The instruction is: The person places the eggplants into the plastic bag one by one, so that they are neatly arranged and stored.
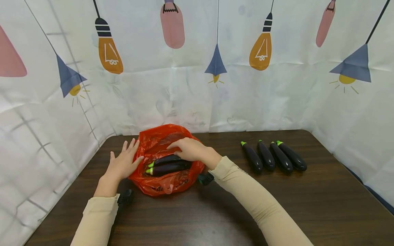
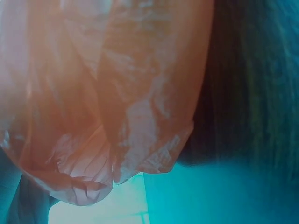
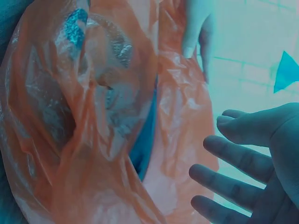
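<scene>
A red plastic bag (image 1: 169, 128) lies with its mouth spread wide on the table. Inside it, two dark eggplants (image 1: 172, 168) lie side by side, green stem ends pointing left. At the bag's left rim is my left hand (image 1: 121, 165), fingers spread and thumb reaching over the edge. My right hand (image 1: 194, 150) hovers over the right side of the opening, partly covering the eggplants. In the right wrist view the right hand's fingers (image 3: 233, 184) are extended, with nothing between them and the thumb.
Several more eggplants (image 1: 266, 155) lie in a row on the brown table (image 1: 332, 201), right of the bag. A white curtain (image 1: 271, 99) printed with lamps hangs along the back and both sides.
</scene>
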The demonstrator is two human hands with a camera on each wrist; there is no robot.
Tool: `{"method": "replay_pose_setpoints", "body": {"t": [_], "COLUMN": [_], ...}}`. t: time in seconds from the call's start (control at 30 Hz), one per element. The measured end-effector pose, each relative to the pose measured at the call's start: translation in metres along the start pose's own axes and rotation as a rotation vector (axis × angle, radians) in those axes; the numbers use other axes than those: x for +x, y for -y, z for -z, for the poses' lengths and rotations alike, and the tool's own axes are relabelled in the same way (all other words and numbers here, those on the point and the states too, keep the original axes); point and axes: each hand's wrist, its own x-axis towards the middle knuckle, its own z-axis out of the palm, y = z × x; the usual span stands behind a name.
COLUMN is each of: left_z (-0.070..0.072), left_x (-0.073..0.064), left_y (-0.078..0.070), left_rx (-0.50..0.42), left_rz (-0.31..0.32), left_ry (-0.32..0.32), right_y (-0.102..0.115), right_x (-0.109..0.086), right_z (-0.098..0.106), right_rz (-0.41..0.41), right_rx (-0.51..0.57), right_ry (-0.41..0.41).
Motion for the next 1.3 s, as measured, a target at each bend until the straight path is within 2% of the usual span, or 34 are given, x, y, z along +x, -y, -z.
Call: {"method": "replay_pose_setpoints", "body": {"t": [0.2,0.53,0.93,1.3], "left_z": [0.000,0.002,0.002,0.001], "left_x": [0.000,-0.001,-0.001,0.000], "left_y": [0.000,0.000,0.000,0.000], "left_rx": [0.000,-0.001,-0.003,0.002], "left_rz": [-0.006,-0.005,-0.001,-0.002], "left_ry": [-0.003,-0.004,-0.007,-0.002], "right_y": [-0.001,-0.004,-0.010,-0.023], "right_x": [-0.010,-0.028,-0.052,-0.078], "right_z": [0.007,0.018,0.019,0.024], "right_rz": [0.025,0.015,0.082,0.087], "right_rx": [-0.019,-0.021,0.024,0.032], "right_ry": [-0.029,-0.056,-0.219,-0.293]}}
